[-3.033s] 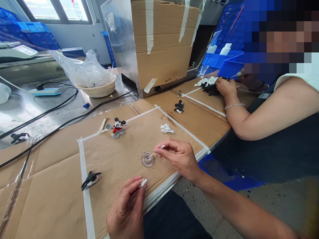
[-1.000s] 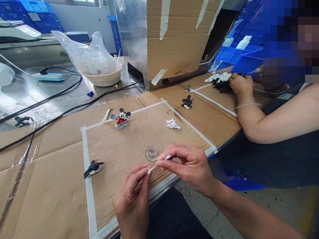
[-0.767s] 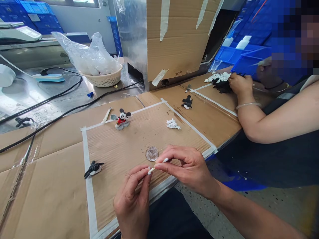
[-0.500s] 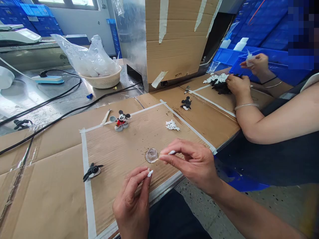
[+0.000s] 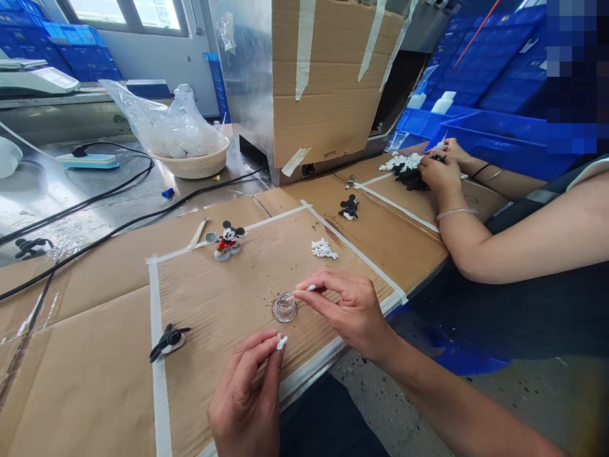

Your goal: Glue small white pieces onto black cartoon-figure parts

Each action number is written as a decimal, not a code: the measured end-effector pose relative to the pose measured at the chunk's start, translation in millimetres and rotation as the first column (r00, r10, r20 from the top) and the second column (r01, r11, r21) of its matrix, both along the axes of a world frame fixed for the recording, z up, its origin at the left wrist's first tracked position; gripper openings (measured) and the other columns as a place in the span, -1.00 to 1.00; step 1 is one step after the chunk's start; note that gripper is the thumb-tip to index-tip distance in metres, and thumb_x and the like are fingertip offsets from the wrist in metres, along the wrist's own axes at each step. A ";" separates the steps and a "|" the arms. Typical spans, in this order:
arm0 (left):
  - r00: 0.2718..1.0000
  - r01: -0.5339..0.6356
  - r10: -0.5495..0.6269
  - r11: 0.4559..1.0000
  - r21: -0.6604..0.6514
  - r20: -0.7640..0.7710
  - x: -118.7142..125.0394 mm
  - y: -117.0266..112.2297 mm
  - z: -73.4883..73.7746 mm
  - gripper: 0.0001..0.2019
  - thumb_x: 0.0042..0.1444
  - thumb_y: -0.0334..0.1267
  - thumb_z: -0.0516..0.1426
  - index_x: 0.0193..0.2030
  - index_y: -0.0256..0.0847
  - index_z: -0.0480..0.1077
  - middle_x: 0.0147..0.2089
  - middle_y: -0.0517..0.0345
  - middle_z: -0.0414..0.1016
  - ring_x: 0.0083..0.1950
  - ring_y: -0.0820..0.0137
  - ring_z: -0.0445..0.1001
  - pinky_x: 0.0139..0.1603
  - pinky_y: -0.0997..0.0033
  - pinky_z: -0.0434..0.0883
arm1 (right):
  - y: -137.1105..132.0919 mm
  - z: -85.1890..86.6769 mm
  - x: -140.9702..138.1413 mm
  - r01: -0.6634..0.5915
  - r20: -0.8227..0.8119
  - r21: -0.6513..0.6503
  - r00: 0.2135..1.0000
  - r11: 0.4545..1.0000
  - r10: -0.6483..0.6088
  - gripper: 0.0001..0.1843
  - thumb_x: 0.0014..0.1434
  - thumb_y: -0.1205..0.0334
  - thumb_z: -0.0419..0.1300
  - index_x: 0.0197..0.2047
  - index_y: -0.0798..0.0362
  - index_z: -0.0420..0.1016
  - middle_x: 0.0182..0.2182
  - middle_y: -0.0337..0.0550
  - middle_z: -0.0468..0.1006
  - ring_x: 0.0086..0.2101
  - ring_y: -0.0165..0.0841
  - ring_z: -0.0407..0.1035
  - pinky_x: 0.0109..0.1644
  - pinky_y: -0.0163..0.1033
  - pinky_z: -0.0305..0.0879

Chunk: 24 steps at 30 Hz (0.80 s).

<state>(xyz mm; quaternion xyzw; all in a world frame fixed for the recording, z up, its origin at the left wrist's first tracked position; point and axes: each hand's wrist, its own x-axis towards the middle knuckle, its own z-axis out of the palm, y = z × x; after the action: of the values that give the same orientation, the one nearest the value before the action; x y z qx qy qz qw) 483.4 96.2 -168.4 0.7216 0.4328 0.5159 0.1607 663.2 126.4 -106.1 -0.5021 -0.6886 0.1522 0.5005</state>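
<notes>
Between the thumb and fingertips of my left hand [image 5: 250, 390] is a small white part [image 5: 282, 343] with a rounded end. My right hand [image 5: 342, 304] pinches a thin pale stick [image 5: 290, 297], its tip over a small round clear dish [image 5: 284, 308]. Another small white part [image 5: 311, 287] shows between that hand's fingers. The dish sits on taped cardboard [image 5: 214, 317], with dark specks around it. Beyond my right hand lies a pile of small white parts [image 5: 324, 248]. A mouse figurine in red [image 5: 229, 240] stands upright near the far tape line.
Black-and-white figure parts lie at left [image 5: 170, 341] and beyond the right tape [image 5: 349, 208]. A black cable [image 5: 143, 219] crosses the table. A basket [image 5: 195, 165] holds clear bags. At right, a co-worker's hands [image 5: 440, 168] are over black and white parts.
My right hand has brought the stick's tip from the dish's edge to over the dish. My left hand still holds its white part. The co-worker's raised hand has come down to the pile.
</notes>
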 end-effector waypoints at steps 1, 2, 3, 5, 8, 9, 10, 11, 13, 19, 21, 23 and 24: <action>1.000 -0.004 0.004 1.000 -0.001 0.000 0.2 -0.3 0.9 -0.86 0.16 -0.45 0.22 -0.16 -0.18 0.47 -0.13 0.19 0.58 -0.12 0.56 0.57 0.01 0.70 0.45 | 0.1 -0.4 0.2 0.001 0.005 0.000 1.000 1.000 -0.001 -0.94 0.20 0.39 0.30 -0.33 0.09 0.56 -0.42 -0.23 0.57 -0.39 -0.44 0.44 -0.26 -0.32 0.32; 1.000 -0.007 0.007 1.000 -0.006 0.002 0.4 -0.7 1.6 -0.86 0.16 -0.45 0.22 -0.16 -0.19 0.47 -0.13 0.18 0.58 -0.12 0.56 0.57 0.01 0.70 0.45 | 0.2 -0.7 0.5 0.001 0.011 0.000 1.000 1.000 -0.001 -0.94 0.20 0.39 0.30 -0.33 0.09 0.56 -0.42 -0.23 0.57 -0.39 -0.43 0.44 -0.26 -0.32 0.32; 1.000 -0.007 0.007 1.000 -0.011 0.004 0.5 -1.1 2.0 -0.86 0.16 -0.45 0.22 -0.16 -0.19 0.47 -0.14 0.18 0.58 -0.12 0.56 0.57 0.01 0.70 0.45 | 0.2 -1.0 0.7 0.003 0.015 -0.002 1.000 1.000 -0.003 -0.94 0.20 0.39 0.30 -0.33 0.09 0.56 -0.42 -0.23 0.57 -0.39 -0.43 0.44 -0.26 -0.32 0.32; 1.000 -0.003 0.003 1.000 -0.012 0.015 0.6 -1.8 1.9 -0.87 0.15 -0.45 0.22 -0.16 -0.19 0.47 -0.14 0.18 0.58 -0.12 0.56 0.57 0.00 0.71 0.45 | 0.2 -1.0 1.1 0.006 0.019 -0.013 1.000 1.000 -0.006 -0.93 0.19 0.39 0.30 -0.34 0.08 0.56 -0.42 -0.24 0.57 -0.39 -0.44 0.44 -0.26 -0.32 0.32; 0.999 0.008 -0.007 1.000 -0.015 0.037 0.4 -2.3 0.9 -0.86 0.15 -0.45 0.23 -0.17 -0.20 0.47 -0.14 0.17 0.58 -0.12 0.55 0.57 -0.01 0.70 0.46 | 0.0 -0.1 1.2 0.020 0.000 -0.023 1.000 1.000 -0.020 -0.93 0.18 0.38 0.32 -0.35 0.07 0.56 -0.43 -0.27 0.57 -0.39 -0.46 0.44 -0.27 -0.34 0.31; 0.999 0.006 -0.005 1.000 -0.018 0.040 0.3 -2.4 0.7 -0.86 0.15 -0.45 0.23 -0.16 -0.20 0.48 -0.14 0.17 0.58 -0.12 0.54 0.58 -0.02 0.69 0.47 | 0.0 0.3 1.3 0.025 -0.012 -0.020 1.000 0.999 -0.025 -0.93 0.18 0.37 0.32 -0.35 0.06 0.56 -0.43 -0.28 0.57 -0.40 -0.46 0.44 -0.28 -0.34 0.32; 0.999 0.000 0.001 1.000 -0.023 0.040 0.3 -2.4 0.6 -0.86 0.15 -0.45 0.23 -0.16 -0.19 0.48 -0.14 0.17 0.58 -0.12 0.53 0.58 -0.02 0.67 0.48 | 0.0 0.8 1.4 0.030 -0.025 -0.014 0.999 0.999 -0.031 -0.92 0.18 0.37 0.32 -0.36 0.06 0.57 -0.44 -0.29 0.57 -0.40 -0.46 0.44 -0.28 -0.35 0.32; 0.999 -0.006 0.007 1.000 -0.027 0.035 0.2 -2.5 0.8 -0.86 0.15 -0.44 0.23 -0.16 -0.19 0.48 -0.14 0.17 0.58 -0.13 0.52 0.58 -0.02 0.66 0.48 | 0.0 1.3 1.5 0.035 -0.037 -0.007 0.999 0.999 -0.035 -0.92 0.18 0.37 0.32 -0.36 0.05 0.57 -0.43 -0.29 0.58 -0.40 -0.47 0.44 -0.28 -0.35 0.32; 0.999 -0.018 0.019 0.999 -0.035 0.027 0.3 -2.7 1.6 -0.87 0.15 -0.42 0.23 -0.17 -0.18 0.49 -0.14 0.17 0.59 -0.13 0.50 0.59 -0.04 0.64 0.49 | -0.4 2.9 1.6 0.034 -0.058 -0.003 0.998 0.999 -0.034 -0.93 0.17 0.38 0.33 -0.35 0.04 0.57 -0.43 -0.30 0.58 -0.41 -0.48 0.44 -0.29 -0.36 0.33; 0.999 -0.011 0.013 0.998 -0.058 0.034 0.6 -3.1 3.7 -0.86 0.16 -0.43 0.22 -0.16 -0.15 0.48 -0.15 0.16 0.59 -0.15 0.47 0.59 -0.09 0.59 0.52 | -9.6 12.5 -0.8 -0.015 -0.167 -0.046 0.986 0.999 0.007 -0.92 0.14 0.37 0.35 -0.39 0.05 0.58 -0.48 -0.29 0.58 -0.46 -0.47 0.43 -0.35 -0.35 0.34; 0.999 -0.005 0.007 0.999 -0.045 0.035 0.3 -3.1 3.1 -0.85 0.15 -0.44 0.22 -0.16 -0.16 0.48 -0.14 0.15 0.59 -0.14 0.48 0.59 -0.09 0.59 0.52 | -14.9 15.0 -2.4 -0.070 -0.199 -0.057 0.978 0.996 0.057 -0.93 0.14 0.36 0.36 -0.38 0.06 0.58 -0.48 -0.28 0.58 -0.45 -0.46 0.44 -0.36 -0.34 0.35; 0.999 -0.002 0.004 0.999 -0.038 0.036 0.1 -3.4 2.3 -0.84 0.15 -0.46 0.22 -0.15 -0.17 0.48 -0.13 0.14 0.58 -0.13 0.48 0.58 -0.07 0.59 0.51 | -19.6 15.7 -4.1 -0.118 -0.212 -0.069 0.972 0.991 0.101 -0.94 0.14 0.36 0.36 -0.37 0.07 0.59 -0.47 -0.26 0.58 -0.43 -0.45 0.45 -0.35 -0.34 0.35; 0.999 -0.002 0.004 0.999 -0.037 0.038 0.1 -3.6 2.2 -0.84 0.15 -0.46 0.22 -0.15 -0.17 0.48 -0.13 0.14 0.59 -0.13 0.47 0.58 -0.06 0.58 0.50 | -21.4 15.5 -5.1 -0.137 -0.215 -0.074 0.969 0.988 0.118 -0.94 0.14 0.35 0.36 -0.37 0.07 0.59 -0.47 -0.26 0.59 -0.43 -0.45 0.45 -0.35 -0.35 0.35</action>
<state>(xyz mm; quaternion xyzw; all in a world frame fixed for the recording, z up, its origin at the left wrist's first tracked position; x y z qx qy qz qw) 483.5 92.6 -166.2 0.7078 0.4402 0.5219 0.1813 658.1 105.0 -90.5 -0.4594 -0.6555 0.2663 0.5370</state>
